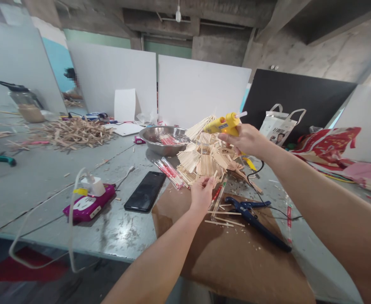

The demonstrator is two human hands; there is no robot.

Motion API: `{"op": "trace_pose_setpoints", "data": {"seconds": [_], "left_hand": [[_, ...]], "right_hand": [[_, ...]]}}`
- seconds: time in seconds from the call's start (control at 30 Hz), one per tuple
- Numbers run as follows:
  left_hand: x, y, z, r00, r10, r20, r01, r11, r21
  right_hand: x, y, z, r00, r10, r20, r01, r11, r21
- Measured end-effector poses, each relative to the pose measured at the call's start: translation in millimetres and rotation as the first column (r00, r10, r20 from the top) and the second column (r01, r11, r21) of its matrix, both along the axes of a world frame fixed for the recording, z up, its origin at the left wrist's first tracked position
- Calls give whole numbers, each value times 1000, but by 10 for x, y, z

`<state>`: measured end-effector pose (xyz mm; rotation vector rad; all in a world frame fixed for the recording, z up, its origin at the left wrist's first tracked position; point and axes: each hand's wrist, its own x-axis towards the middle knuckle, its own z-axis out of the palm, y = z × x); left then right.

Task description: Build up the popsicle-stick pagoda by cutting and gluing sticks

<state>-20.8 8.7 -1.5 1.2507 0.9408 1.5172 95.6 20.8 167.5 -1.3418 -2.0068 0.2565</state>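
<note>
My right hand (247,139) grips a yellow glue gun (222,123), nozzle pointing left over a model built of wooden sticks (204,158). The model stands on a brown cardboard sheet (236,257). At the model's lower front edge my left hand (201,194) pinches one of its stick panels. The gun's black cord (261,190) trails down to the table on the right.
Blue pliers (255,217) and loose sticks lie on the cardboard. A black phone (145,191), a purple power strip (88,204), wrapped chopsticks (170,172) and a steel bowl (163,139) sit left of the model. A stick pile (74,133) and a person are far left.
</note>
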Motion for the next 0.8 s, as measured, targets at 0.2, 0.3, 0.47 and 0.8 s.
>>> {"op": "trace_pose_setpoints", "data": {"seconds": [0.2, 0.3, 0.47, 0.8], "left_hand": [[0, 3, 64, 983, -18, 181, 42, 990, -131], [-18, 22, 81, 970, -27, 243, 65, 987, -149], [-67, 56, 92, 911, -130, 391, 224, 953, -205], [-107, 63, 93, 835, -247, 492, 404, 882, -242]], "right_hand": [[244, -92, -150, 986, 5, -165, -10, 999, -31], [328, -222, -274, 980, 14, -200, -22, 999, -36], [450, -399, -676, 966, 44, -256, -76, 991, -113], [439, -584, -1101, 958, 20, -286, -79, 977, -197]]}}
